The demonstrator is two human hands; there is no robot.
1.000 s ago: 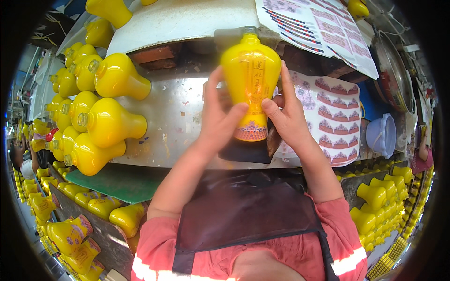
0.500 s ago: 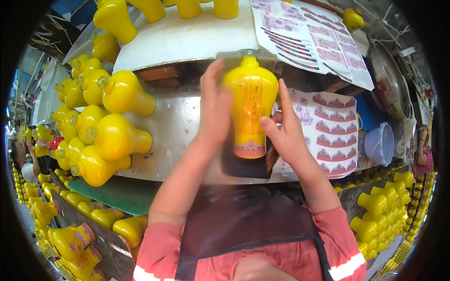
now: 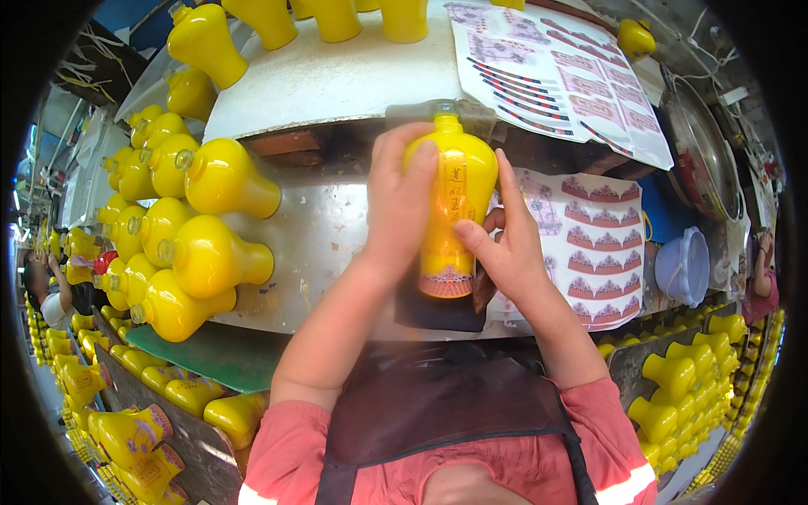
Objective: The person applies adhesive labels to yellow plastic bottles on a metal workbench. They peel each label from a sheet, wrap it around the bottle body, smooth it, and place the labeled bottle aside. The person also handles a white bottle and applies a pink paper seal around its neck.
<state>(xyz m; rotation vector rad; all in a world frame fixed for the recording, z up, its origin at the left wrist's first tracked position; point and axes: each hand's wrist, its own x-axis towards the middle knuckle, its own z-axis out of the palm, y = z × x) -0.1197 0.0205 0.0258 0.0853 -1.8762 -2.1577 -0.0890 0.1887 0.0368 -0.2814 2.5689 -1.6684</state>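
A glossy yellow bottle lies in front of me, its clear-rimmed neck pointing away. A vertical lettered decal runs down its front, and a patterned band rings its narrow base. My left hand is closed around its upper left side, with the thumb lying on the front. From the right, my right hand grips it, thumb on the lower front by the decal and fingers along the side, partly hidden behind. Under the bottle is a dark support, mostly covered.
Several plain yellow bottles lie on the metal table at the left. More bottles stand along the white raised board. Printed decal sheets lie at the right. A pale blue bucket sits beyond them. Bottle-filled crates flank me.
My left hand has moved from loosely beside the bottle onto its upper left front, the thumb now pressing there. My right hand keeps its hold on the bottle.
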